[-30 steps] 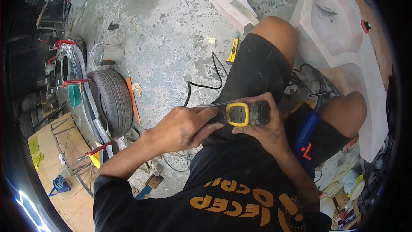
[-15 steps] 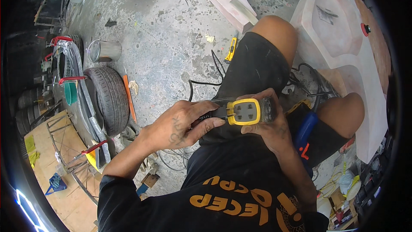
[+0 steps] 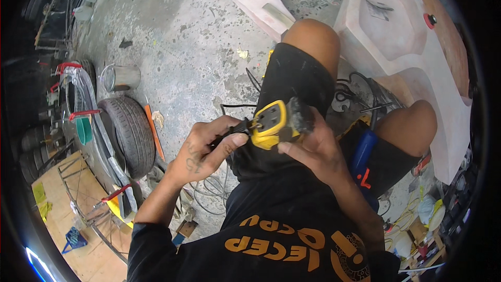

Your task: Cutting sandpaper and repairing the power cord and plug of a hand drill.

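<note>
Above my lap, my right hand (image 3: 321, 149) is closed round a yellow-and-black extension socket (image 3: 271, 119), its face with dark slots turned up. The thumb presses along its lower edge. My left hand (image 3: 201, 149) pinches a black plug (image 3: 237, 129) between thumb and fingers. Metal prongs show at the socket's left edge, between the plug and the socket; how deep they sit cannot be made out. A black cord (image 3: 237, 106) runs over the floor behind my left hand. A blue-bodied power tool (image 3: 364, 154) lies against my right thigh.
Pale moulded panels (image 3: 394, 31) stand ahead and to the right. Left are a tyre (image 3: 128, 136), a metal can (image 3: 122, 78), an orange strip (image 3: 154, 130) and a wooden board (image 3: 62, 177) with a metal frame. Cluttered supplies (image 3: 422, 224) lie at lower right.
The socket has tilted and moved slightly left, with its yellow side now showing. My left hand has shifted left with the plug, and the metal prongs have come into sight.
</note>
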`<state>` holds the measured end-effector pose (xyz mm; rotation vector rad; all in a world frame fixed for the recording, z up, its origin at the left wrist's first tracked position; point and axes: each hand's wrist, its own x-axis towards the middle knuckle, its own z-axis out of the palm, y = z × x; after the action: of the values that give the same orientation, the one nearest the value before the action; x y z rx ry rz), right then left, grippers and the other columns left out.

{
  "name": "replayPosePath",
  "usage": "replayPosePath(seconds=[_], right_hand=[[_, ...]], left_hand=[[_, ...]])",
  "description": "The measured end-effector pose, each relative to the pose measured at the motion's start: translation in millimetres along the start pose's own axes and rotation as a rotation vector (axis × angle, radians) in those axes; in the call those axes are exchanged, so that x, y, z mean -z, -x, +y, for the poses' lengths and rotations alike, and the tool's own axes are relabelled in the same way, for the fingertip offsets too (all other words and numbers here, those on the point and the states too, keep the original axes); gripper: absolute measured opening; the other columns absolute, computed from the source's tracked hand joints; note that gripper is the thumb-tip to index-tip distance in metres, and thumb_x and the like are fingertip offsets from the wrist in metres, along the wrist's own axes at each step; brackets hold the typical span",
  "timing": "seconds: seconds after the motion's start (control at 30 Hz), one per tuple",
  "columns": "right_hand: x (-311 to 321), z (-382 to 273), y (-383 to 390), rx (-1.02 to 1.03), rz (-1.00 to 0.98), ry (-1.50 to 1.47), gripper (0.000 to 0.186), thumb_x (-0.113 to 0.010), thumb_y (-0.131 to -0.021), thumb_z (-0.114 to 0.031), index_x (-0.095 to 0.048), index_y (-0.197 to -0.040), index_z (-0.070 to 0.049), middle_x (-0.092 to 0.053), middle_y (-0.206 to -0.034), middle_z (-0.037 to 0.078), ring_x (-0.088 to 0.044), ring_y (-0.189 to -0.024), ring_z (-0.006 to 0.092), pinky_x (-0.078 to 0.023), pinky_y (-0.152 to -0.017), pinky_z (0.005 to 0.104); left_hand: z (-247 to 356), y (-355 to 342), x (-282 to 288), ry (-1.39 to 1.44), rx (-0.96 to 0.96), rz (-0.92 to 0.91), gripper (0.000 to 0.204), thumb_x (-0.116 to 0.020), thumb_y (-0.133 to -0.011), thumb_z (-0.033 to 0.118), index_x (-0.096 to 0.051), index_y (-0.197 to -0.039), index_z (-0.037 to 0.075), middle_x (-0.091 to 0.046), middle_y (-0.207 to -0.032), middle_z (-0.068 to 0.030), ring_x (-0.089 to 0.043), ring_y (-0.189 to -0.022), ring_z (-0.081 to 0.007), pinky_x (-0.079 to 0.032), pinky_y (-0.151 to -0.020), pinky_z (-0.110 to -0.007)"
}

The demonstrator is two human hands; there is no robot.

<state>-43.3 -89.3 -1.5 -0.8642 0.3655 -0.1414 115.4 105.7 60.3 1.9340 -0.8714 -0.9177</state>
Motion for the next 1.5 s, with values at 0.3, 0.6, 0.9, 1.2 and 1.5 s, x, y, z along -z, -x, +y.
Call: replayPosePath(seconds=[0.3, 0.6, 0.9, 1.2, 1.5], right_hand=[[-4.6, -12.8, 4.1, -0.089, 0.047, 0.217, 0.051, -0.081, -0.089, -0.007, -0.051, -0.129, 0.003, -0.068, -0.115, 0.011, -0.071, -0.094, 0.0129, -0.060, -0.068, 0.0254], [7.3, -0.8, 3.0, 0.071, 0.114, 0.251, 0.052, -0.087, -0.083, -0.014, -0.052, -0.119, 0.001, -0.065, -0.113, 0.012, -0.069, -0.104, 0.0168, -0.058, -0.089, 0.0294], [11.4, -18.7, 2.4, 0.020, 0.138, 0.210, 0.061, -0.079, -0.077, -0.002, -0.049, -0.130, -0.006, -0.059, -0.121, 0.005, -0.058, -0.116, 0.0144, -0.046, -0.101, 0.0308], [15.6, -10.8, 1.3, 0.039, 0.048, 0.148, 0.057, -0.077, -0.074, 0.008, -0.052, -0.121, -0.010, -0.057, -0.128, 0.007, -0.056, -0.119, 0.0160, -0.047, -0.103, 0.0322], [19.9, -7.6, 1.1, -0.081, 0.033, -0.107, 0.059, -0.073, -0.071, 0.015, -0.053, -0.120, -0.012, -0.050, -0.139, 0.010, -0.051, -0.126, 0.0161, -0.047, -0.105, 0.0317]], left_hand=[[-6.4, 3.3, -0.7, 0.008, 0.060, 0.059, 0.030, -0.066, -0.102, 0.023, -0.065, -0.111, -0.006, -0.063, -0.071, -0.0100, -0.054, -0.062, -0.0123, -0.041, -0.058, -0.030], [-10.7, 1.5, -0.2, 0.019, 0.107, 0.142, 0.029, -0.068, -0.102, 0.024, -0.066, -0.109, -0.005, -0.052, -0.066, 0.0003, -0.043, -0.062, -0.0069, -0.035, -0.057, -0.026], [-4.3, -0.2, -1.2, 0.038, 0.018, 0.167, 0.029, -0.067, -0.102, 0.023, -0.068, -0.115, -0.003, -0.055, -0.073, 0.0049, -0.043, -0.064, -0.0033, -0.033, -0.058, -0.022], [8.3, -0.2, 8.2, -0.012, -0.008, 0.153, 0.025, -0.070, -0.099, 0.017, -0.067, -0.111, -0.005, -0.063, -0.074, -0.0008, -0.052, -0.063, -0.0062, -0.039, -0.059, -0.024], [40.9, -4.4, 1.9, -0.322, -0.315, 0.038, 0.030, -0.080, -0.089, 0.014, -0.069, -0.111, -0.003, -0.074, -0.092, -0.0161, -0.073, -0.070, -0.0237, -0.057, -0.059, -0.034]])
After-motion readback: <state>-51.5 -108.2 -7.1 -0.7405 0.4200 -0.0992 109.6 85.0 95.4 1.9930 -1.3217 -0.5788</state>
